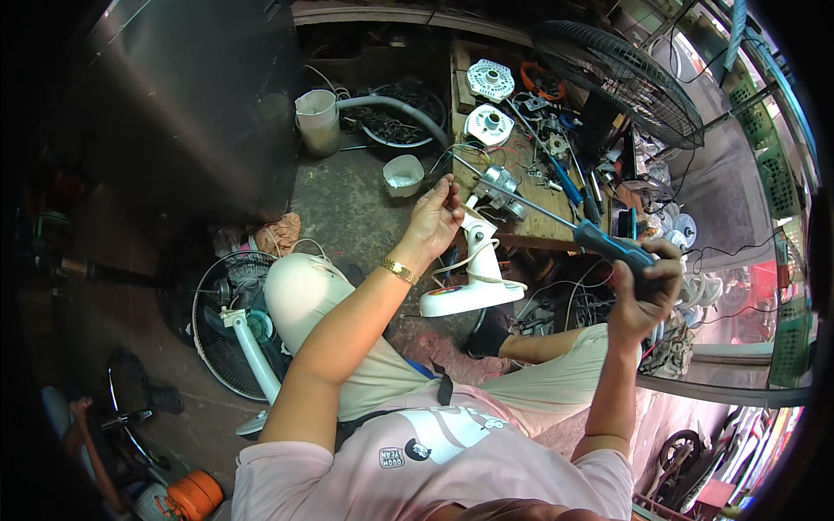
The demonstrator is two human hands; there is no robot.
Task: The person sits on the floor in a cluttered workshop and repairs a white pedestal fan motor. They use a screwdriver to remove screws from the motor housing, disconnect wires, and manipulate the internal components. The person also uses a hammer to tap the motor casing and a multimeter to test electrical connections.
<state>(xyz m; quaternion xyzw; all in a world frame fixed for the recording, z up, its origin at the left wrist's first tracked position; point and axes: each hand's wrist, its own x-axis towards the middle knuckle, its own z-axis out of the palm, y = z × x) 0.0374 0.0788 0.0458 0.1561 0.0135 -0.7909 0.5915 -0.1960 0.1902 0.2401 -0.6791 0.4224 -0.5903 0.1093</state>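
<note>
My right hand (pixel 643 282) is closed round the blue and black handle of a long screwdriver (pixel 549 214). Its shaft slants up and left across a bare fan motor (pixel 499 184). That motor sits on the neck of a white fan stand (pixel 473 299), whose pale cord winds about the column. Left of the motor, my left hand (pixel 436 214) has its fingers drawn together near the motor's front. Whatever they pinch, if anything, is too small to name. Thin coloured wires lie on the bench behind the motor.
Two white motor covers (pixel 491 80), an orange bowl (pixel 543 81) and several tools lie on the wooden workbench (pixel 543 227). A large fan cage (pixel 621 82) leans over its far right. On the floor are a plastic container (pixel 403 176), a jug (pixel 318 123) and another fan (pixel 228 326).
</note>
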